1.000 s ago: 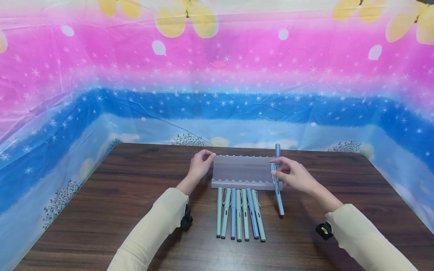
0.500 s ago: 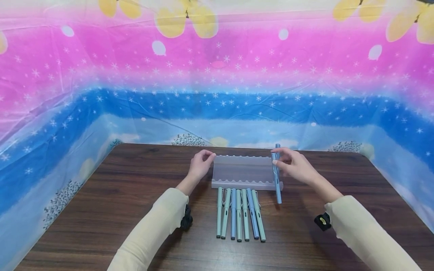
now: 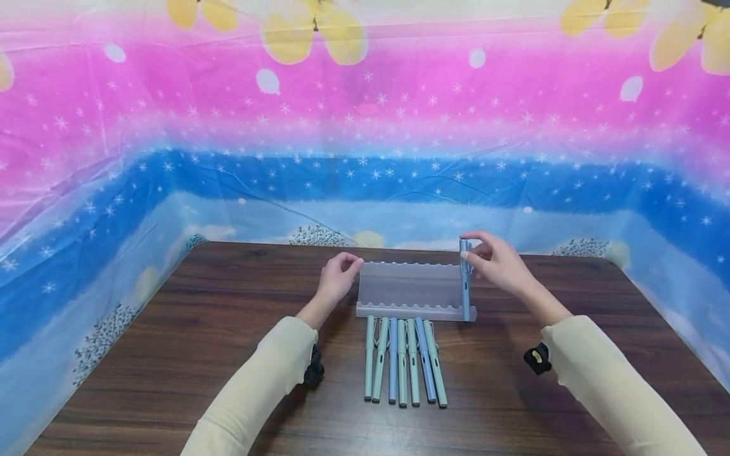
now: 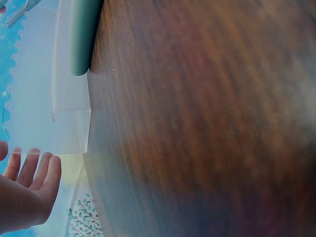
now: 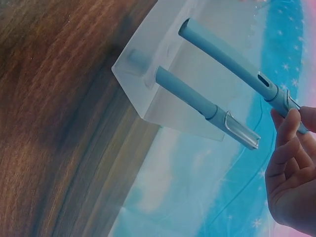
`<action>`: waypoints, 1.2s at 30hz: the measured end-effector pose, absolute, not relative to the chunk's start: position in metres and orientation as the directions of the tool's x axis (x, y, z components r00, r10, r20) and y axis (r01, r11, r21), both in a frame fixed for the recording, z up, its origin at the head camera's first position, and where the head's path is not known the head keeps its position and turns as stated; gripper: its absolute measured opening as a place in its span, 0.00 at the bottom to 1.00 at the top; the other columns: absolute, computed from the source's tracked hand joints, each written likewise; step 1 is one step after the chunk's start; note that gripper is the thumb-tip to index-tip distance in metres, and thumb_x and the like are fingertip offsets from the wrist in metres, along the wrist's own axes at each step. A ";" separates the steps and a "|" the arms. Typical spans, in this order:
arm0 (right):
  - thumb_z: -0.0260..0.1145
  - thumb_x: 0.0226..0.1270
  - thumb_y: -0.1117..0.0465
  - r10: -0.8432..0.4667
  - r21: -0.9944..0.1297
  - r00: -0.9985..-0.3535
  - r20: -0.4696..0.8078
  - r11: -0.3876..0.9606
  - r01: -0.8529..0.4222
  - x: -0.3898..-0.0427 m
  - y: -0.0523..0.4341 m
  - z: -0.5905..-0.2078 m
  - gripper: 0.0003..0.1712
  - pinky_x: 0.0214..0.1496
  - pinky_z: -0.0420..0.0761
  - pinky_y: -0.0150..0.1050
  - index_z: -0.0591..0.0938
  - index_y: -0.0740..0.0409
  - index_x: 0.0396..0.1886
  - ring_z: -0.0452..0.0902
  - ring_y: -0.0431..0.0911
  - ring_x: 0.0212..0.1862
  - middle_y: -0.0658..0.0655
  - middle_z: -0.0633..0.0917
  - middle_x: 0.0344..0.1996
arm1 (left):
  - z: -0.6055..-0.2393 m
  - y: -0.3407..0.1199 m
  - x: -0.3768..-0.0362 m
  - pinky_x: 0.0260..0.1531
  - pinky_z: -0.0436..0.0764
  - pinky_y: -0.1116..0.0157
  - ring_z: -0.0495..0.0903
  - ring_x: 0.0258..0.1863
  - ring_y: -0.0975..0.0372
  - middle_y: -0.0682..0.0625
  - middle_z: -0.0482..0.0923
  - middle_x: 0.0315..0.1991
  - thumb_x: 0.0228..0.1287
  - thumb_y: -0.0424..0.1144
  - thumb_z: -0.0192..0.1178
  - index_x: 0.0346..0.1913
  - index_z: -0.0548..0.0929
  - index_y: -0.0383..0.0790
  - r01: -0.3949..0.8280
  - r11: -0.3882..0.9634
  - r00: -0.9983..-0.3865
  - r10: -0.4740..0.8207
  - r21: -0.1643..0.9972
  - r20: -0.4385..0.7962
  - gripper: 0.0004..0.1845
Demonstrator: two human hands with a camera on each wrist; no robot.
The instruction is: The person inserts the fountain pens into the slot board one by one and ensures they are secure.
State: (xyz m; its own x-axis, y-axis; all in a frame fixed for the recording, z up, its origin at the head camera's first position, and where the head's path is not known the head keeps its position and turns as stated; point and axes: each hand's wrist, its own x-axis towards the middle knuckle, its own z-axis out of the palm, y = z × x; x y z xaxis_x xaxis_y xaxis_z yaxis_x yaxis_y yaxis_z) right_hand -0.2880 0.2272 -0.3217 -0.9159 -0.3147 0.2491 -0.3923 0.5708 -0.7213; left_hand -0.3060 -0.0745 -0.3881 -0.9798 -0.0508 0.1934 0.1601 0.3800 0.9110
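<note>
A clear, frosted plastic pen rack point(image 3: 407, 285) with scalloped edges stands toward the back of the table. My left hand point(image 3: 336, 277) holds its upper left corner, and the left wrist view shows the fingers point(image 4: 42, 170) at the rack's side edge. With thumb and fingers, my right hand point(image 3: 502, 263) pinches a blue fountain pen point(image 5: 227, 57) near its clip end. That pen is nearly upright in front of the rack's right end, lower tip close over the front ledge. Another blue pen point(image 5: 185, 91) leans in the rack's last place, mostly hidden behind it in the head view.
Several green and blue pens point(image 3: 402, 361) lie side by side on the brown wooden table point(image 3: 228, 354), just in front of the rack. A patterned cloth point(image 3: 365, 177) hangs around the table's back and sides.
My right hand has moved up and back with the blue pen, whose lower tip has gone from over the table to the rack's front ledge. The left hand stays at the corner.
</note>
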 end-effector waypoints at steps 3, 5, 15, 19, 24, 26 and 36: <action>0.57 0.63 0.57 -0.295 -0.722 -0.918 0.265 0.570 -0.392 -0.291 0.228 -0.322 0.24 0.26 0.77 0.42 0.66 0.53 0.59 0.76 0.49 0.25 0.62 0.80 0.34 | -0.388 -0.074 -0.306 0.33 0.74 0.61 0.76 0.34 0.48 0.44 0.77 0.33 0.62 0.40 0.54 0.38 0.77 0.34 0.158 0.380 -0.980 -0.054 0.912 0.193 0.11; 0.57 0.63 0.56 -0.285 -0.716 -0.916 0.282 0.573 -0.398 -0.291 0.227 -0.322 0.24 0.26 0.77 0.43 0.67 0.53 0.59 0.76 0.48 0.25 0.62 0.80 0.34 | -0.389 -0.074 -0.306 0.33 0.74 0.61 0.76 0.34 0.48 0.44 0.77 0.33 0.62 0.40 0.54 0.38 0.77 0.34 0.163 0.383 -0.979 -0.053 0.909 0.198 0.11; 0.58 0.63 0.58 -0.239 -0.701 -0.892 0.385 0.553 -0.451 -0.295 0.226 -0.323 0.22 0.23 0.77 0.40 0.69 0.53 0.56 0.77 0.49 0.24 0.61 0.81 0.33 | -0.388 -0.074 -0.305 0.33 0.74 0.61 0.76 0.34 0.48 0.44 0.77 0.33 0.62 0.41 0.53 0.39 0.77 0.34 0.167 0.390 -0.978 -0.051 0.905 0.202 0.11; 0.58 0.62 0.60 -0.233 -0.697 -0.879 0.417 0.539 -0.473 -0.297 0.226 -0.327 0.21 0.23 0.77 0.41 0.69 0.54 0.55 0.77 0.53 0.24 0.62 0.81 0.33 | -0.389 -0.074 -0.306 0.33 0.74 0.61 0.76 0.33 0.48 0.45 0.77 0.33 0.62 0.40 0.53 0.38 0.77 0.34 0.164 0.395 -0.978 -0.056 0.904 0.201 0.11; 0.58 0.62 0.60 -0.243 -0.680 -0.866 0.437 0.541 -0.495 -0.298 0.226 -0.333 0.20 0.22 0.77 0.41 0.69 0.53 0.55 0.76 0.52 0.23 0.62 0.81 0.34 | -0.387 -0.074 -0.306 0.33 0.74 0.61 0.76 0.33 0.49 0.45 0.77 0.32 0.62 0.40 0.54 0.38 0.77 0.34 0.155 0.390 -0.980 -0.058 0.908 0.192 0.11; 0.58 0.62 0.60 -0.255 -0.677 -0.860 0.442 0.534 -0.506 -0.299 0.226 -0.336 0.20 0.22 0.77 0.40 0.69 0.53 0.55 0.77 0.51 0.24 0.62 0.81 0.34 | -0.387 -0.074 -0.306 0.33 0.74 0.61 0.76 0.33 0.49 0.45 0.77 0.32 0.62 0.40 0.54 0.38 0.77 0.34 0.154 0.386 -0.980 -0.058 0.909 0.191 0.11; 0.58 0.63 0.60 -0.304 -0.681 -0.863 0.404 0.529 -0.506 -0.297 0.224 -0.342 0.20 0.23 0.78 0.40 0.69 0.53 0.55 0.78 0.50 0.28 0.61 0.80 0.34 | -0.389 -0.074 -0.307 0.33 0.74 0.61 0.77 0.33 0.49 0.45 0.77 0.32 0.62 0.40 0.54 0.38 0.77 0.35 0.150 0.382 -0.981 -0.059 0.912 0.185 0.11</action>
